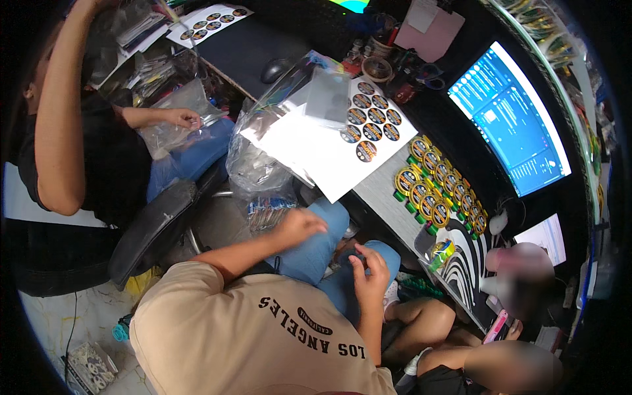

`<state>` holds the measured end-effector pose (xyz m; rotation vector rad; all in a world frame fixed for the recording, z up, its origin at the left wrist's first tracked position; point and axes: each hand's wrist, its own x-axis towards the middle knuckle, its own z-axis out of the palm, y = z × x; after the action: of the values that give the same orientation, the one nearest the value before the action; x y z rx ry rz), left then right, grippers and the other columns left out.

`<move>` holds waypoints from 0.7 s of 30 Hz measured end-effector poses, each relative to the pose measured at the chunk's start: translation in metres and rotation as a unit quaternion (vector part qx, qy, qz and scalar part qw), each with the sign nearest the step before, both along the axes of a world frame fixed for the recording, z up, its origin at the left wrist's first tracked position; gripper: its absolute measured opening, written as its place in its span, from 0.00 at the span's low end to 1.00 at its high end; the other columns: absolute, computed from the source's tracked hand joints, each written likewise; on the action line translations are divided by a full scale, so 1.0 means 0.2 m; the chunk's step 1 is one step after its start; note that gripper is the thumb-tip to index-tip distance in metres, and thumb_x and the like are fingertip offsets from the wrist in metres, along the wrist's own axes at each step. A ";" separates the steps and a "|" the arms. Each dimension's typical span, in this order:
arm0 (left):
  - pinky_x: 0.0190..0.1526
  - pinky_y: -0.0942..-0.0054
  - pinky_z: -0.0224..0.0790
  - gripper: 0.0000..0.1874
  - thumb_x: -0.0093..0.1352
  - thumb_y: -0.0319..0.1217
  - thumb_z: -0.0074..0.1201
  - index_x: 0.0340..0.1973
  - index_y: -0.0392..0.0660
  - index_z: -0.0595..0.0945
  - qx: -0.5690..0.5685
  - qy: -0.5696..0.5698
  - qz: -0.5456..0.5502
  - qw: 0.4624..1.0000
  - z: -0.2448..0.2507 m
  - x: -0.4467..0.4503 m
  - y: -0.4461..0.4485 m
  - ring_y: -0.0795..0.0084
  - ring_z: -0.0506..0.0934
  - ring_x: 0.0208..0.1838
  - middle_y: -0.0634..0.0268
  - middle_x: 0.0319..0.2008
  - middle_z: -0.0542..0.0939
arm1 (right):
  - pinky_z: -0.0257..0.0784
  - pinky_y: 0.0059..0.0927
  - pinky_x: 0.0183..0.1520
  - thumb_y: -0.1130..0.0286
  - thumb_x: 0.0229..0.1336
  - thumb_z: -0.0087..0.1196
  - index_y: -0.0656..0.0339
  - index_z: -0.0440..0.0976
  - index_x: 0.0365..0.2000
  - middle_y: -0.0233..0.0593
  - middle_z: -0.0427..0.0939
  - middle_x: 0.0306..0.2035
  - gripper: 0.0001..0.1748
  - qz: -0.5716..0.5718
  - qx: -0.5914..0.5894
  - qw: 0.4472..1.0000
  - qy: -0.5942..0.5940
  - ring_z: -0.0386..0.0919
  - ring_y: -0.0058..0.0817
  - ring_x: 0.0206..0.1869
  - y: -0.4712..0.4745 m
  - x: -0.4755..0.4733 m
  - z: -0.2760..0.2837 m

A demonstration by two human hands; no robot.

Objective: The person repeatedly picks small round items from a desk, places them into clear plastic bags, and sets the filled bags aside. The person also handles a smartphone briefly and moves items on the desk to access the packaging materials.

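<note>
My left hand point(302, 227), blurred, hovers over my left thigh with its fingers curled; whether it holds something cannot be seen. My right hand point(369, 271) is raised over my right thigh, thumb and fingers apart, with nothing visible between them. Ahead, a white sheet with round printed stickers point(366, 150) lies across the desk corner, a translucent plastic piece point(328, 98) on it. Right of it, gold medals with round labels point(428, 205) and green and yellow ribbons stand in close rows. A wrapped roll of ribbon or tape point(441, 255) lies nearer me.
A clear plastic bag point(254, 170) hangs at the desk edge, above a printed packet point(269, 212). To the left, a co-worker point(94, 143) sits by a black chair point(153, 227). Another person holds a pink phone point(495, 327) at lower right. A lit monitor point(508, 118) stands behind the medals.
</note>
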<state>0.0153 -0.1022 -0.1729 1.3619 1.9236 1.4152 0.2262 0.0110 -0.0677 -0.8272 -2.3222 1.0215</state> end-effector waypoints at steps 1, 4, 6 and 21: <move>0.43 0.66 0.76 0.09 0.68 0.33 0.62 0.39 0.43 0.88 -0.033 -0.007 0.078 0.996 -0.08 -0.11 -0.03 0.63 0.84 0.38 0.55 0.37 0.87 | 0.76 0.30 0.39 0.74 0.57 0.65 0.62 0.82 0.41 0.43 0.83 0.40 0.10 -0.005 -0.029 0.999 -0.014 0.81 0.33 0.35 0.00 0.00 0.00; 0.41 0.61 0.75 0.12 0.69 0.33 0.59 0.45 0.41 0.85 -0.112 -0.039 0.299 0.947 -0.34 -0.49 -0.11 0.58 0.84 0.37 0.52 0.34 0.85 | 0.76 0.28 0.37 0.74 0.57 0.65 0.62 0.82 0.43 0.45 0.82 0.43 0.12 -0.005 -0.037 0.999 0.030 0.80 0.31 0.35 0.01 0.02 0.00; 0.40 0.58 0.74 0.09 0.69 0.30 0.57 0.42 0.42 0.85 -0.119 0.081 0.379 0.914 -0.50 -0.74 -0.17 0.51 0.83 0.37 0.48 0.35 0.84 | 0.76 0.28 0.38 0.74 0.58 0.64 0.62 0.82 0.43 0.45 0.82 0.43 0.12 -0.003 -0.031 0.999 0.023 0.80 0.32 0.37 0.03 0.04 0.00; 0.72 0.27 0.35 0.34 0.78 0.56 0.24 0.75 0.55 0.60 -0.606 0.065 0.118 0.784 -0.90 -0.94 0.05 0.47 0.42 0.81 0.62 0.80 0.48 | 0.73 0.27 0.45 0.78 0.59 0.60 0.67 0.82 0.37 0.42 0.82 0.37 0.05 -0.191 0.046 0.977 0.079 0.80 0.29 0.40 0.18 0.42 0.08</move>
<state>-0.1721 -0.0914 -0.3534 0.5591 2.3748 -0.0731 0.3097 0.0478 -0.0526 -1.0619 -1.9612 0.7746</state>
